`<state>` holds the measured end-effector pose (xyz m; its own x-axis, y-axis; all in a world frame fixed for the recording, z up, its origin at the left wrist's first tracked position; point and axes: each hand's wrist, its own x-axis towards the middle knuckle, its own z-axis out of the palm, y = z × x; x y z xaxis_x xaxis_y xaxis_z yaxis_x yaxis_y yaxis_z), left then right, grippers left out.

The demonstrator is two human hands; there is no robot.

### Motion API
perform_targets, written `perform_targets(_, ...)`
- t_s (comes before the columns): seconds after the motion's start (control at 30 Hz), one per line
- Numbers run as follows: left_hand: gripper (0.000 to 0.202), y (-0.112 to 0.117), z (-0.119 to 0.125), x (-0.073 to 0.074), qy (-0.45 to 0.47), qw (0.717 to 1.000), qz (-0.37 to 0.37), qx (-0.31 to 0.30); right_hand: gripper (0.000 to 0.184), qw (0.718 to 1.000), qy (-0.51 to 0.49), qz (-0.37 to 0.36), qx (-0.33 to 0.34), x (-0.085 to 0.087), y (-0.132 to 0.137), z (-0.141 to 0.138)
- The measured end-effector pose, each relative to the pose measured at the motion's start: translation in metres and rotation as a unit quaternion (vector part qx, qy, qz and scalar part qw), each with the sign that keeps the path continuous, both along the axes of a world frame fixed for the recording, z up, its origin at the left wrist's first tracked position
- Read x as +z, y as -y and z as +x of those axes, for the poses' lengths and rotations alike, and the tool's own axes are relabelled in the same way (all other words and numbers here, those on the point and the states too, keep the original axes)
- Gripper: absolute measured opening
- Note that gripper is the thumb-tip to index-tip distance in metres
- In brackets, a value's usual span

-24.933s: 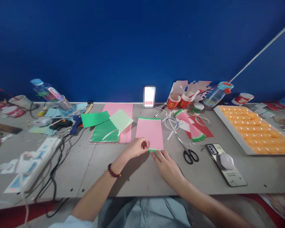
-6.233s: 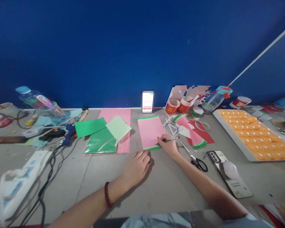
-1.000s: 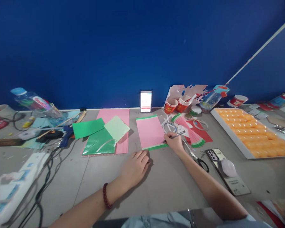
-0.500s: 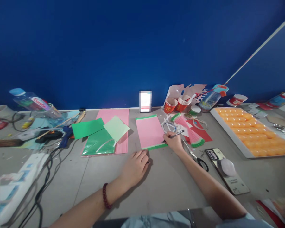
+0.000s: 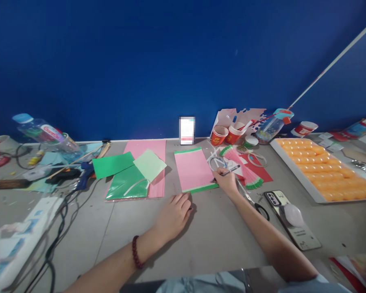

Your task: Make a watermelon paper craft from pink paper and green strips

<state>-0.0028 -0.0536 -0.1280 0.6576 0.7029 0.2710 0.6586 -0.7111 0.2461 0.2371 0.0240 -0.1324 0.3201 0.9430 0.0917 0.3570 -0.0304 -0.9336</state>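
A pen (image 5: 232,170) is gripped in my right hand (image 5: 226,182), its tip at the lower right corner of a pink sheet (image 5: 192,169). Green strips border that sheet along its top and bottom edges. My left hand (image 5: 175,213) rests on the table just below the sheet, fingers curled. A small dark end shows by its thumb, too little to name. Scissors (image 5: 256,205) lie beside my right wrist. Right of the pen is a folded pink-and-green paper fan (image 5: 243,167) on red paper (image 5: 264,174).
Green sheets (image 5: 112,165), a pale green square (image 5: 150,165) and pink paper (image 5: 157,189) lie left. Red paper cups (image 5: 219,135) stand against the wall. A phone (image 5: 293,219) and a tray of orange balls (image 5: 326,171) sit right. Cables (image 5: 61,228) and a power strip (image 5: 21,244) lie left.
My right hand and the pen have shifted slightly right along the sheet's bottom edge, to its corner. My left hand stays in place.
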Motion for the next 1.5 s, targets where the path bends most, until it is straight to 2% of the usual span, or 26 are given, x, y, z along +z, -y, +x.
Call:
perform_targets(0.37, 0.014, -0.0002, 0.0002, -0.0008, 0.008, 1.000, 0.006, 0.003, 0.029, 1.000, 0.002, -0.001, 0.007, 0.0020, 0.0004, -0.0018)
perform_targets(0.7, 0.014, -0.0005, 0.0002, 0.0005, 0.016, 1.000, 0.012, 0.000, 0.029, 1.000, 0.015, -0.001, 0.004, -0.0046, -0.0007, 0.0008)
perform_targets(1.03, 0.012, -0.0002, -0.0004, -0.0001, 0.007, 1.000, 0.009, -0.003, 0.032, 0.999, 0.014, -0.007, -0.032, 0.0025, 0.0010, 0.0008)
perform_targets(1.5, 0.012, -0.0003, -0.0001, 0.0003, 0.009, 1.000, 0.008, -0.002, 0.031, 0.999, 0.036, -0.005, -0.025, 0.0005, 0.0001, 0.0017)
